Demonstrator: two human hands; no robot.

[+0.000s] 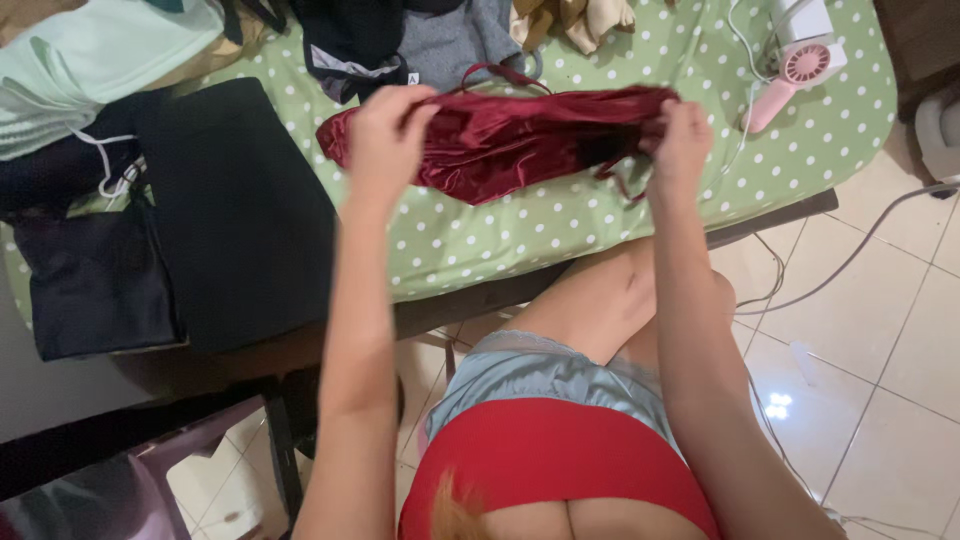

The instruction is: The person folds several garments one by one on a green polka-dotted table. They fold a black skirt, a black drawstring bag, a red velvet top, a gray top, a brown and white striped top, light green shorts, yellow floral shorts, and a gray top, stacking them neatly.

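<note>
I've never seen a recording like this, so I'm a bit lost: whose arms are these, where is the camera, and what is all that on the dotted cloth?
No machine here: the camera sits on a person's head and looks down at their own arms. The left hand and right hand each pinch one end of a dark red satin garment, holding it stretched over a table with a green dotted cloth. On the cloth lie a black folded garment, a heap of other clothes and a small pink handheld fan.
</note>
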